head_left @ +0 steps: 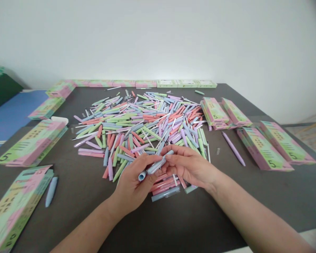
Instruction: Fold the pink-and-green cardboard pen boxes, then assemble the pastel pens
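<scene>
Light blue pen parts [156,167] are pinched between my two hands over the near edge of a large heap of pen parts [144,119]. My left hand [131,188] is closed around them, and the open end of a blue pen barrel [142,176] points out toward me beside its fingers. The fingers of my right hand [193,167] close on the upper end of the blue parts. How the pieces fit together is partly hidden by my fingers. Just under my hands lie a blue pen cap [165,194] and several pink ones [164,185].
Printed pen boxes stand in stacks at the right [265,149], at the left [28,142] and in a row along the back [123,83]. A lone purple pen [233,149] lies at right, a blue pen piece [51,192] at left. A white wall [158,38] rises behind the table.
</scene>
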Demonstrator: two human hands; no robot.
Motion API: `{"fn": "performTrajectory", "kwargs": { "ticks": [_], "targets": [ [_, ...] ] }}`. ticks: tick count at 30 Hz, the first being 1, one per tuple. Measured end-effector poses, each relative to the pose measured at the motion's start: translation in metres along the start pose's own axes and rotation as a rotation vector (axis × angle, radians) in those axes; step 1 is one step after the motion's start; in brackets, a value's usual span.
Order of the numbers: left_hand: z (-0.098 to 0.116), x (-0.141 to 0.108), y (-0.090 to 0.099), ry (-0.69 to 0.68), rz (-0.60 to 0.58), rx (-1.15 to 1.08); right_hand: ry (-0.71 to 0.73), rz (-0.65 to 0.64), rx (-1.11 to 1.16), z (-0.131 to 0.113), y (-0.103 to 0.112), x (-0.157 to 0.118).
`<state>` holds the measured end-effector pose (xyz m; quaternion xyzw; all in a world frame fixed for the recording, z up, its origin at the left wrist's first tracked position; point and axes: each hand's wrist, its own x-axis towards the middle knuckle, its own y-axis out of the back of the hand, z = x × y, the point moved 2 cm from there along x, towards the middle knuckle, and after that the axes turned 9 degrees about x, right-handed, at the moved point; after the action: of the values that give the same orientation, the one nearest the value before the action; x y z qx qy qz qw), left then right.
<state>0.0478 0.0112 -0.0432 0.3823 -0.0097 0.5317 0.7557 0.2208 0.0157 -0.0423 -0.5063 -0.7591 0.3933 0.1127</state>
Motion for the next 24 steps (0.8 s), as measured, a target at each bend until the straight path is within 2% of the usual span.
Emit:
{"fn": "performTrajectory", "kwargs": {
  "ticks": [2, 4, 8, 10, 12, 14, 16, 22, 24],
  "targets": [
    [0.001, 0.001, 0.002, -0.010, 0.046, 0.028, 0.008, -0.006, -0.103, -0.004, 0.001, 0.000],
    [0.001, 0.001, 0.005, 0.016, 0.110, 0.053, 0.108, 0.064, -0.308, -0.016, 0.007, -0.003],
    [-0.005, -0.002, 0.009, 0.123, 0.171, 0.072, 0.468, 0.470, -0.947, -0.051, 0.029, -0.012],
    [-0.007, -0.002, 0.009, 0.168, 0.167, 0.081, 0.446, 0.577, -1.234, -0.060, 0.038, -0.014],
    [-0.009, -0.002, 0.009, 0.182, 0.170, 0.099, 0.305, 0.530, -1.442, -0.060, 0.042, -0.013],
    [-0.008, -0.001, 0.009, 0.177, 0.173, 0.111, 0.157, 0.409, -1.580, -0.055, 0.042, -0.011],
    [-0.007, 0.000, 0.009, 0.179, 0.171, 0.119, 0.078, 0.313, -1.675, -0.048, 0.039, -0.008],
    [-0.006, -0.001, 0.009, 0.184, 0.167, 0.129, 0.119, 0.161, -1.744, -0.033, 0.033, -0.002],
    [-0.006, -0.001, 0.009, 0.182, 0.170, 0.124, 0.146, 0.164, -1.718, -0.033, 0.034, -0.001]
  ]
}}
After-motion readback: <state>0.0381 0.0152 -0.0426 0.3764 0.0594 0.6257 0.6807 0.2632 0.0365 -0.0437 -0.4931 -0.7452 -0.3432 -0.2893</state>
